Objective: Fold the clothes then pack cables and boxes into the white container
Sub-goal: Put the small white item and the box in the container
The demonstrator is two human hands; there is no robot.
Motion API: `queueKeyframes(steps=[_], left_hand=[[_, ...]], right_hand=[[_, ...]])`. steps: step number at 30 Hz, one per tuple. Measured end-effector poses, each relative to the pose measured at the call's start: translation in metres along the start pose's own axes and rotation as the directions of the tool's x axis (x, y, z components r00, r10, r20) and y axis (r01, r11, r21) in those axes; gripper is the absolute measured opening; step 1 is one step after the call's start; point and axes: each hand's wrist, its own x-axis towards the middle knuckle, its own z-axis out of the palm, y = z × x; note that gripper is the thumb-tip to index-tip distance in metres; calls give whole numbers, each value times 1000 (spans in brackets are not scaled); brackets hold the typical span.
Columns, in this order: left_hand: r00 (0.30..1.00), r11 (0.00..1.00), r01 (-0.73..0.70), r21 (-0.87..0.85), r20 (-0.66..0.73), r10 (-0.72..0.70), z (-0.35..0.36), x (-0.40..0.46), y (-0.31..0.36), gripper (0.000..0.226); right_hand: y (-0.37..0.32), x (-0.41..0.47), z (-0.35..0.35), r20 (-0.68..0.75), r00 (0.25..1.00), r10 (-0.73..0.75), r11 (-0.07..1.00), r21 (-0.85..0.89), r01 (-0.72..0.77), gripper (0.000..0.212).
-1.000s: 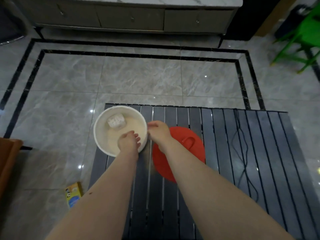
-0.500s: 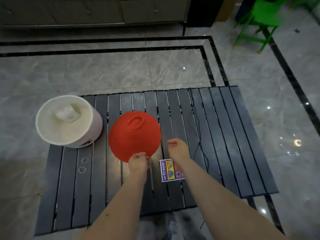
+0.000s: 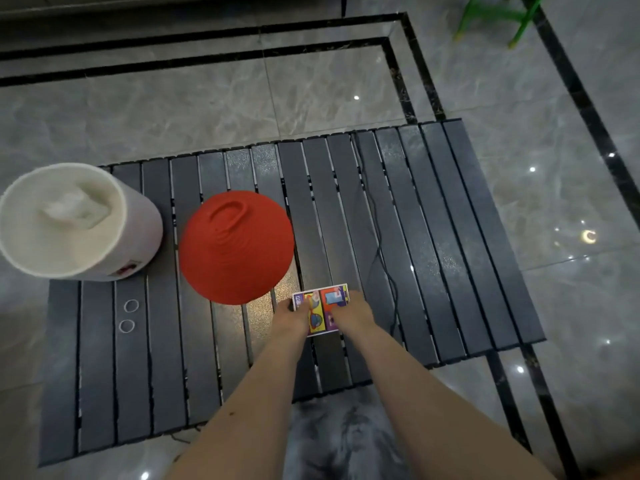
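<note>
A small colourful box [image 3: 331, 296] lies on the dark slatted table [image 3: 450, 237] near its front edge. My left hand [image 3: 293, 317] holds the box's left side and my right hand [image 3: 350, 315] holds its right side, with fingers over its near half. The white container [image 3: 142, 230] stands open at the table's left end, with a white folded item [image 3: 74, 207] inside. Its red lid [image 3: 235, 251] lies on the table between the container and the box. A thin black cable [image 3: 381, 251] runs across the slats just right of my hands.
Two small white rings [image 3: 131, 305] [image 3: 126, 326] lie on the table's left front part. A grey furry thing [image 3: 346, 434] sits below the table's front edge. A green stool [image 3: 498, 15] stands on the tiled floor at the far right.
My hands left the container's rim and came back to the table's front. The left hand let go of the red lid, and both hands closed in on the colourful box.
</note>
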Motion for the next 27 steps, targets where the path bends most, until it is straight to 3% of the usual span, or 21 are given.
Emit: queueKeyframes(steps=[11, 16, 19, 23, 27], left_hand=[[995, 987, 50, -151, -74, -62, -50, -15, 21, 40], [991, 965, 2, -262, -128, -36, -95, -29, 50, 48], [986, 937, -25, -349, -161, -33, -125, -33, 67, 56], [948, 900, -58, -432, -307, -86, -177, -31, 88, 62], [908, 824, -186, -535, -413, -63, -231, -22, 109, 52]], right_hand=[[-56, -43, 24, -77, 996, -41, 998, -47, 38, 32], [-111, -81, 39, -249, 960, -127, 975, -207, 75, 38], [-144, -102, 54, -304, 925, -226, 957, -246, 153, 41], [-185, -123, 82, -282, 884, -372, 918, -254, 305, 40], [-229, -139, 119, -214, 840, -498, 864, -201, 461, 36]])
